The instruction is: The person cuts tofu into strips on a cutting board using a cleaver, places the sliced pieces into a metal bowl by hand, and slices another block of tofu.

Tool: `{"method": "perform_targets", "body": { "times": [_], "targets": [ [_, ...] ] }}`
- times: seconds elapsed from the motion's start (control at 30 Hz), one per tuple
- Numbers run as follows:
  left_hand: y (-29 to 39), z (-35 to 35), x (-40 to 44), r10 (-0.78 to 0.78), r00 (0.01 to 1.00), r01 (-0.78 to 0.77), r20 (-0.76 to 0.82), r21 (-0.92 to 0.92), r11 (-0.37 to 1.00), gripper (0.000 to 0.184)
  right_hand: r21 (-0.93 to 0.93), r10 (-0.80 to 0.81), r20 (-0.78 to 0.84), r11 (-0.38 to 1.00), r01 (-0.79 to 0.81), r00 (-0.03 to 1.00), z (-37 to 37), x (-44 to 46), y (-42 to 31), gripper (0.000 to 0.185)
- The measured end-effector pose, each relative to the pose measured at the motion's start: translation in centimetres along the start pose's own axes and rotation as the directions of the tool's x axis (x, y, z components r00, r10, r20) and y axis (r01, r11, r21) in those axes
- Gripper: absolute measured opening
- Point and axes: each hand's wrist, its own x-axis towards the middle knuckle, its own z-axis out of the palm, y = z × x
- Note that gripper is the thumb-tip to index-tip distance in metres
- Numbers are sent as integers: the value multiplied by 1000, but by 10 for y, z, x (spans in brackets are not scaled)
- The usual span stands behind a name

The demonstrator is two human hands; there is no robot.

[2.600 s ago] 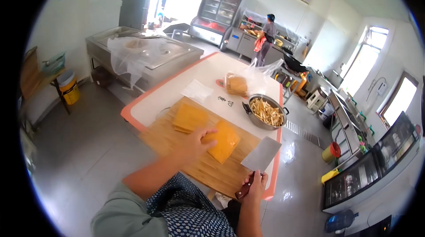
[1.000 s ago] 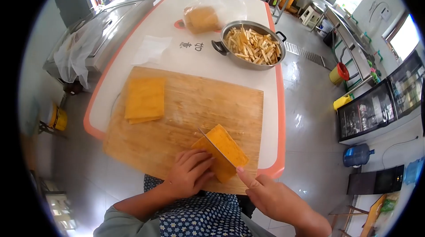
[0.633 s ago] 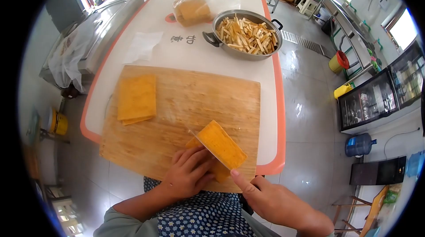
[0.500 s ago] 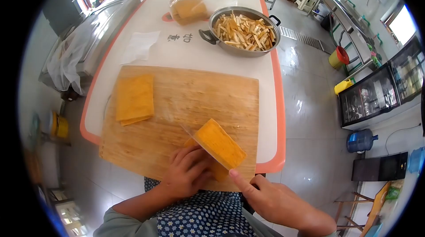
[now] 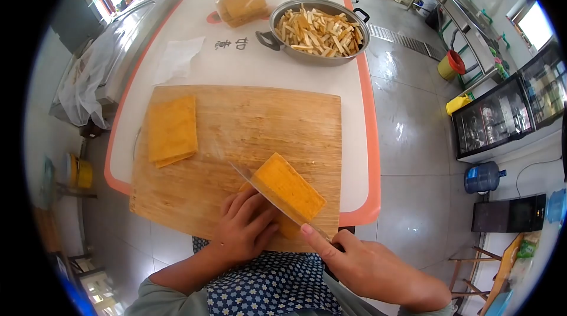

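On the wooden cutting board (image 5: pixel 236 115), my right hand (image 5: pixel 363 263) grips a kitchen knife (image 5: pixel 269 195), its index finger stretched along the top of the blade. The blade runs diagonally beside a thick orange-yellow block, seemingly dried tofu (image 5: pixel 290 185). More of the same orange food shows on the near side of the blade, partly hidden by my left hand (image 5: pixel 245 224). The fingers of that hand are bent and press on this part, close to the blade. A stack of flat orange-yellow dried tofu sheets (image 5: pixel 172 130) lies at the board's left side.
Beyond the board, a two-handled steel pan (image 5: pixel 319 59) holds many pale cut strips. Next to it sits a clear plastic bag (image 5: pixel 243 6) with more slabs. White paper (image 5: pixel 180 59) lies on the white, red-edged table (image 5: pixel 236 71). A glass-doored cabinet (image 5: pixel 493 124) stands at right.
The view has shifted slightly, so the table items sit a little higher and further left. The knife blade has tilted a little, showing more of its face. Both hands keep their holds.
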Motion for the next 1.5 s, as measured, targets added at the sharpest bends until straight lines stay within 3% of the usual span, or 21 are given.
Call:
{"method": "perform_targets", "body": {
  "times": [0.4, 0.6, 0.73, 0.8, 1.1, 1.3, 1.5],
  "targets": [
    [-5, 3, -5, -8, 1000, 8, 2, 22, 1000, 35, 0, 23, 88, 1000, -24, 996, 0, 4, -1, 70],
    [-2, 2, -1, -9, 1000, 9, -10, -1, 1000, 32, 40, 10, 22, 999, -11, 1000, 6, 2, 3, 78],
    [-1, -1, 1, -17, 1000, 17, 7, 1, 1000, 33, -9, 27, 11, 1000, -27, 1000, 5, 3, 2, 80],
    [-2, 0, -2, -15, 999, 14, 34, 7, 1000, 49, -41, 31, 14, 999, -31, 999, 4, 5, 1, 79],
    [-7, 4, -5, 6, 1000, -5, 28, -39, 999, 51, -180, 165, 101, 973, -145, 981, -7, 14, -10, 72],
    [-9, 7, -8, -15, 998, 17, 58, -42, 999, 45, -209, 128, 62, 971, -112, 990, -3, 13, -3, 71],
    [-6, 4, -8, -1, 999, 1, 35, -23, 1000, 42, -17, 164, 46, 986, -164, 985, 2, 37, -5, 76]
  ]
}}
